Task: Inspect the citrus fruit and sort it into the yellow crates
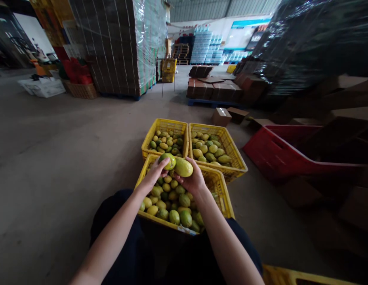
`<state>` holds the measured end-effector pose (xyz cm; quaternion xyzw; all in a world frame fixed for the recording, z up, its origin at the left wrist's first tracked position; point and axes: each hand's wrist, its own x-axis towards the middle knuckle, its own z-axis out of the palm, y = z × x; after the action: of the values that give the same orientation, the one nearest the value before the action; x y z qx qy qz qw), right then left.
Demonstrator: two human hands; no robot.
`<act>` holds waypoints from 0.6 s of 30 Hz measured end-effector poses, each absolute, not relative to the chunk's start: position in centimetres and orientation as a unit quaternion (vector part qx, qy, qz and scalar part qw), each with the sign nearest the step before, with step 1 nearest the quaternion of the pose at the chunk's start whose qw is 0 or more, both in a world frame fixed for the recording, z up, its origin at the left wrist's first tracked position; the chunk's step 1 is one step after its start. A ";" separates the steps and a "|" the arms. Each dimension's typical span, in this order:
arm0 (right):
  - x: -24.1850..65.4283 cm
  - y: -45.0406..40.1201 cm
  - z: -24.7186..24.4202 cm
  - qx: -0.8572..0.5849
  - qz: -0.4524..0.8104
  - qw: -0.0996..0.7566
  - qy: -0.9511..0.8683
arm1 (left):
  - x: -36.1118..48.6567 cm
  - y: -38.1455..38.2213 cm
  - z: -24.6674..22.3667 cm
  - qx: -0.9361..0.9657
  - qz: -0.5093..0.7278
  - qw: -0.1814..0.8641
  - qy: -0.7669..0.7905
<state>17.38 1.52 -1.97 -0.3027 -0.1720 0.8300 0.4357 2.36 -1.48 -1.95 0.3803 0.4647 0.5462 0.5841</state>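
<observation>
My left hand [156, 173] is closed round a green lemon [167, 161]. Beside it, my right hand [195, 179] grips a larger, longer yellow-green lemon [184, 168]. The two fruits are close together, and I cannot tell whether they touch. Both hands are above the near yellow crate [222, 194], which holds many green and yellow lemons [172, 195]. Some fingers are hidden behind the fruit.
Two more yellow crates of fruit, the left one [143, 148] and the right one [241, 162], stand just beyond. A red bin [269, 152] is at right among cardboard boxes [222, 117]. Wrapped pallet stacks [112, 47] rise behind. Another yellow crate's edge [279, 275] shows lower right.
</observation>
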 end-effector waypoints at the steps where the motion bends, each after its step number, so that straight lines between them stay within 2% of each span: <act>1: 17.3 1.5 -2.0 -0.308 0.828 0.437 -0.170 | 2.4 -1.5 -1.9 0.389 0.546 0.577 0.467; 8: 17.0 1.5 -1.9 -0.329 0.821 0.434 -0.171 | 2.4 -1.7 -1.6 0.386 0.543 0.551 0.503; 18: 17.0 1.3 -1.3 -0.339 0.812 0.438 -0.183 | 2.5 -1.5 -2.0 0.387 0.531 0.570 0.493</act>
<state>17.02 1.32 -1.30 -0.3392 -0.1829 0.8119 0.4384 2.53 -1.52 -2.03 0.3867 0.4934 0.5311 0.5700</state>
